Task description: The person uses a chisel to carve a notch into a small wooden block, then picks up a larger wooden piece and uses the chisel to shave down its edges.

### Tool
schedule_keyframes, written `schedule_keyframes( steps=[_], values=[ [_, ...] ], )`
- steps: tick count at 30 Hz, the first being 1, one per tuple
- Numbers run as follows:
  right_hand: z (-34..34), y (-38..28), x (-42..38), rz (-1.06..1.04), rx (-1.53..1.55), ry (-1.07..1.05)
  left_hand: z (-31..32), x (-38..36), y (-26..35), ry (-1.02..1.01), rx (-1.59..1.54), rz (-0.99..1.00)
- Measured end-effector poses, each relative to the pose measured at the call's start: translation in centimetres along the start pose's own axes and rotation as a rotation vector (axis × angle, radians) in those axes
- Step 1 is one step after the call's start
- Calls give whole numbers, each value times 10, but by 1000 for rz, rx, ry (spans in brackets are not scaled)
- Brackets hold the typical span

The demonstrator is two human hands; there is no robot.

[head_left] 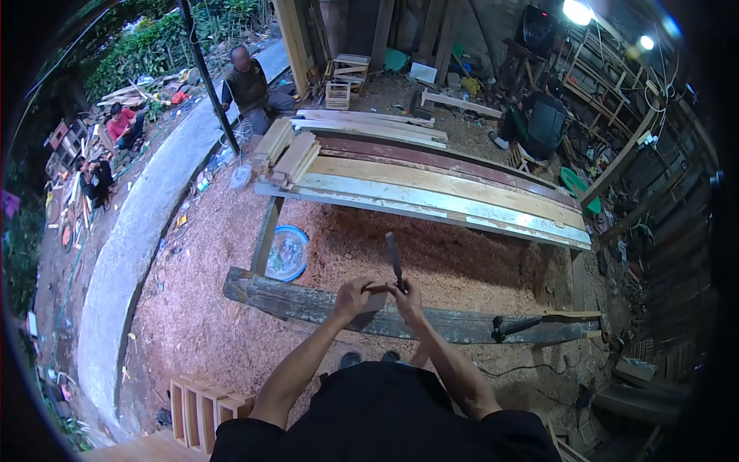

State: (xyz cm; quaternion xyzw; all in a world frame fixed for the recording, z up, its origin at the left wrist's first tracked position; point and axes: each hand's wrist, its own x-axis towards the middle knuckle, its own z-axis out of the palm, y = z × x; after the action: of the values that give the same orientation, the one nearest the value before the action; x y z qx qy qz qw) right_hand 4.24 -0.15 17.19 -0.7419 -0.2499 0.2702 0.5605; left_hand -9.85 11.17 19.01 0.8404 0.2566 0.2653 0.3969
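**A:** Report grip status, both hands.

**B:** Right hand (406, 296): fingers wrapped tight around the lower end of a dark chisel-like tool (395, 260). The tool stands nearly upright, its upper end pointing away from the person. Left hand (354, 296): fingers curled over a small wooden block (375, 299), pressing it against the work. The two hands sit just beside each other, with the block between them.

**A:** Location of the block and tool?

**B:** Both are on the dark, weathered beam (308, 304) that runs across in front of the person, roughly at its middle. Whether the tool tip touches the block cannot be determined; the hands cover that point.

**A:** Other items on the beam?

**B:** A hammer (517, 326) lies toward the right end, well apart from the hands.

**A:** Containers?

**B:** One: a blue round basin (287, 252) on the sawdust-covered ground (192, 308), beyond the beam and to the left, beside a bench leg. The interior looks pale and shiny; contents cannot be identified. A wooden crate (337, 95) stands at the far end; its contents are too small to read.

**A:** Surroundings?

**B:** A bench of long planks (431, 192) lies beyond the beam, with short boards (289, 150) stacked at its left end. A person (250, 88) sits past it; two more people sit at far left.
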Motion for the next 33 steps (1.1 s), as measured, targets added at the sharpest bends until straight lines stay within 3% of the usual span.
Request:
schedule_keyframes(
  steps=[2, 3, 6, 8, 11, 13, 15, 19, 22, 24, 26, 28, 30, 31, 33],
  values=[
    [-17, -3, -3, 209, 138, -148, -2, 1, -18, -72, -43, 48],
    [-19, -2, -4, 73, 2, -49, -2, 2, -24, -79, -108, 24],
    [-37, -1, 1, 8, -246, -23, -6, -5, -35, -138, -325, -37],
    [-40, -28, -8, -23, -215, -30, -12, -4, -23, -193, -478, -68],
    [-35, -74, -23, 52, -327, -202, -19, -4, -1, -172, -246, -10],
    [-19, -43, -18, -4, -199, -216, -11, -2, -4, -150, -51, 108],
    [-8, -20, -16, -116, -98, -238, -3, 0, -14, -174, -96, 136],
    [3, -1, -21, 51, 50, -240, 0, -8, -19, -277, -26, 138],
    [2, -21, -35, 64, -31, -239, -6, -19, -9, -236, -22, 170],
    [2, -28, -39, 72, -116, -238, -10, -20, -5, -311, -71, 126],
    [3, -25, -39, 108, 121, -319, -6, -23, -6, -288, -68, 61],
    [4, -20, -36, 91, 28, -328, 0, -24, -13, -275, -128, 51],
    [7, -15, -35, 171, 171, -362, 4, -24, -19, -205, -269, 74],
    [8, -26, -39, 171, 171, -363, -1, -23, -15, -166, -177, 113],
    [8, -47, -44, 10, -256, -319, -11, -23, -10, -220, -132, 83]
  ],
)
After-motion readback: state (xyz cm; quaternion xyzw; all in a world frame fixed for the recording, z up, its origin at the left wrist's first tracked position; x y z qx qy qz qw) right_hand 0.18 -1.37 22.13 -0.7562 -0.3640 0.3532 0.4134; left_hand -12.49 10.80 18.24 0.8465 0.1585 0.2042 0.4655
